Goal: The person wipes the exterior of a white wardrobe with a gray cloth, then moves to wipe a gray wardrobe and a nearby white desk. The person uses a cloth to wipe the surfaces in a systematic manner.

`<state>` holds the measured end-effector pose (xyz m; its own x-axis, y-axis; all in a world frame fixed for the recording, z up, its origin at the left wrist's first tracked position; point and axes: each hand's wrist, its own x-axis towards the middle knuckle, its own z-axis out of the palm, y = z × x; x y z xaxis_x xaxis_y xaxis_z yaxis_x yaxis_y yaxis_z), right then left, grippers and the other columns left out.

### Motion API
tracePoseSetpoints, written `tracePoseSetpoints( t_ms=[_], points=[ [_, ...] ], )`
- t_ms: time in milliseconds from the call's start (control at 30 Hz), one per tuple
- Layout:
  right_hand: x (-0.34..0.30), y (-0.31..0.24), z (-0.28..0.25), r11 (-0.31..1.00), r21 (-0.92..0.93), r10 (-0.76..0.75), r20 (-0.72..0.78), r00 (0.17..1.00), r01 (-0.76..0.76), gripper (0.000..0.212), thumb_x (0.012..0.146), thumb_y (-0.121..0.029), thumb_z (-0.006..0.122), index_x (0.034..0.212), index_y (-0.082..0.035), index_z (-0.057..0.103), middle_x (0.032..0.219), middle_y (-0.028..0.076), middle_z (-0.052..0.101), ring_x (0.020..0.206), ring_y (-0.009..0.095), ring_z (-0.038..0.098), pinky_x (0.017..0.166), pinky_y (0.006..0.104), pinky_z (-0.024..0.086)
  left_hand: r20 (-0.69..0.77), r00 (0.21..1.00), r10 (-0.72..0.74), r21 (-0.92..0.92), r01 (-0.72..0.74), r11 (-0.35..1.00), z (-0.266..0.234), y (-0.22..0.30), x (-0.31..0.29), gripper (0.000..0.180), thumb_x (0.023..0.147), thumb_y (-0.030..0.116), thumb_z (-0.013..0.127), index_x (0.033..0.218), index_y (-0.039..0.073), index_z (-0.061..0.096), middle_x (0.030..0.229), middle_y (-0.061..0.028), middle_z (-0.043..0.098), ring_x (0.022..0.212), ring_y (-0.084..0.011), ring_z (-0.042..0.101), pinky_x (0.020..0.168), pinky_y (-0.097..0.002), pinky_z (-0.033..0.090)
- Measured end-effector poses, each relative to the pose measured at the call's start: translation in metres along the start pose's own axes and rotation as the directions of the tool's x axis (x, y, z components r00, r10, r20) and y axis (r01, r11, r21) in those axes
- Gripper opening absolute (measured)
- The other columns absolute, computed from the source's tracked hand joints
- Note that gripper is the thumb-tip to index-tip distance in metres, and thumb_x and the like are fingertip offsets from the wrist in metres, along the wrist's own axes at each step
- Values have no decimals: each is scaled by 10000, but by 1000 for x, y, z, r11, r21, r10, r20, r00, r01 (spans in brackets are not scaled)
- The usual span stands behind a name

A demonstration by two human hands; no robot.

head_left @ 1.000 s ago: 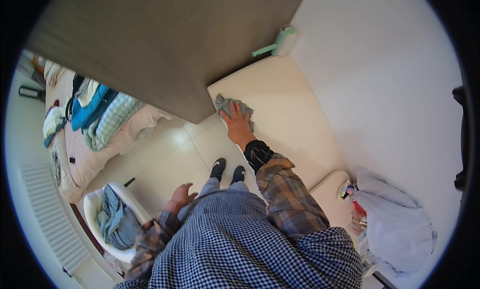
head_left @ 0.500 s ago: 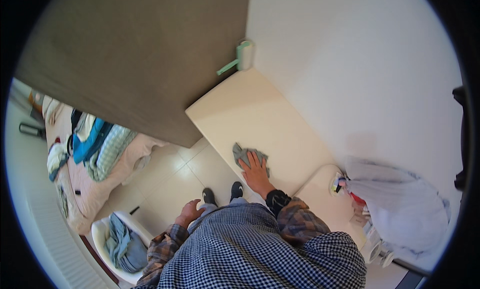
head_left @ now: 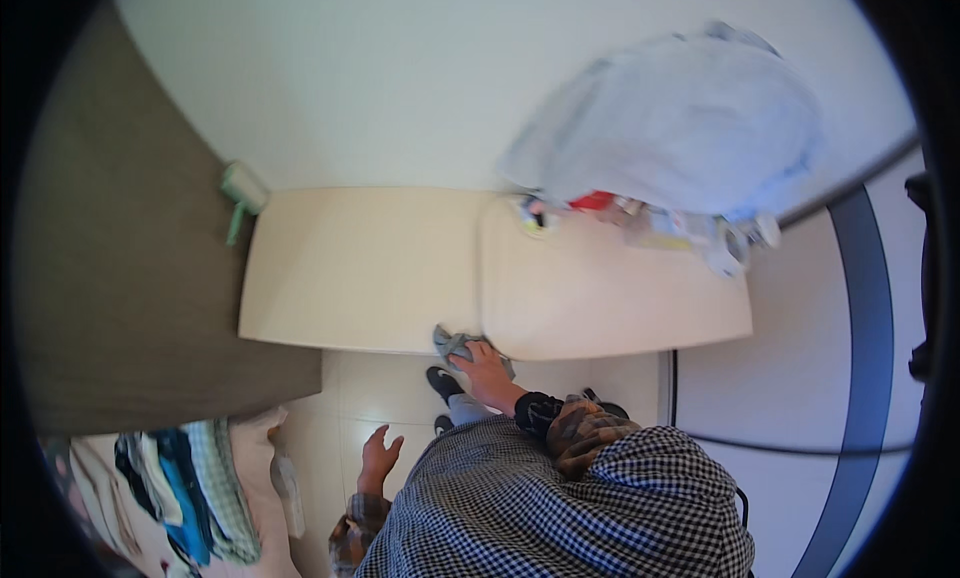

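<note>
A grey cloth lies bunched at the front edge of a cream tabletop, near the seam between its left and right sections. My right hand rests over the cloth and holds it, fingers bent onto the fabric; part of the cloth is hidden under the palm. Lower down, to the left of my checked apron, my left hand hangs free over the floor. Its thumb and fingers are apart and nothing is in it.
A white roller with a green handle stands at the tabletop's left back corner. Small containers sit at the right back below a pale draped sheet. A brown panel rises at left, with folded clothes on a bed below.
My view has turned to the right, and the table now runs across it. My right hand and the cloth have come to the table's front edge near the seam. My left hand stays free.
</note>
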<state>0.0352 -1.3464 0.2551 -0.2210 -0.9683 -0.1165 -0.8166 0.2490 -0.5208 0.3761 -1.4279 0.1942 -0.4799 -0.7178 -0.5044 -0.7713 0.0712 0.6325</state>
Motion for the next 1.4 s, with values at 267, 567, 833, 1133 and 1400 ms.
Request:
tracePoseSetpoints(
  t_ms=[267, 567, 833, 1133, 1400],
  points=[
    [-80, 9, -54, 993, 101, 95, -389, 916, -61, 602, 758, 65, 615, 1311, -170, 644, 1372, 222, 499, 1267, 434, 478, 1034, 499, 441, 101, 994, 36, 37, -40, 999, 36, 13, -29, 562, 853, 360, 778, 1269, 5, 649, 1214, -250, 681, 1132, -382, 660, 980, -447, 528],
    [-99, 108, -65, 913, 34, 385, -397, 833, -406, 529, 880, -34, 582, 1400, -132, 571, 1554, 265, 350, 1458, 448, 292, 1135, 618, 288, -75, 902, 426, 229, -400, 888, 62, 184, 36, 834, 825, 317, 820, 1473, -14, 414, 1542, -332, 325, 1426, -493, 325, 1150, -550, 349],
    [-140, 311, -137, 643, 108, 716, -435, 545, -758, 614, 924, -85, 531, 1525, -153, 423, 1622, 253, 252, 1515, 444, 202, 1162, 670, 215, 95, 958, 271, 478, -283, 832, 165, 337, 81, 1215, 708, 472, 890, 1579, -13, 197, 1634, -344, 59, 1527, -510, 18, 1178, -626, 247],
    [-188, 501, -246, 378, 239, 840, -494, 224, -894, 560, 955, -130, 528, 1505, -115, 422, 1593, 265, 259, 1480, 470, 219, 1087, 711, 282, 28, 997, 67, 536, -71, 841, 182, 357, 88, 1382, 628, 486, 932, 1603, -14, 89, 1636, -359, -24, 1523, -529, -42, 1168, -666, 219],
    [-188, 381, -185, 631, 183, 732, -461, 501, -754, 632, 885, -83, 544, 1509, -122, 449, 1611, 270, 248, 1515, 448, 184, 1131, 713, 194, 18, 1000, 5, 597, -15, 802, 184, 358, 100, 1403, 596, 427, 958, 1586, -54, 90, 1614, -399, 9, 1505, -564, -11, 1222, -570, 197]
  ],
)
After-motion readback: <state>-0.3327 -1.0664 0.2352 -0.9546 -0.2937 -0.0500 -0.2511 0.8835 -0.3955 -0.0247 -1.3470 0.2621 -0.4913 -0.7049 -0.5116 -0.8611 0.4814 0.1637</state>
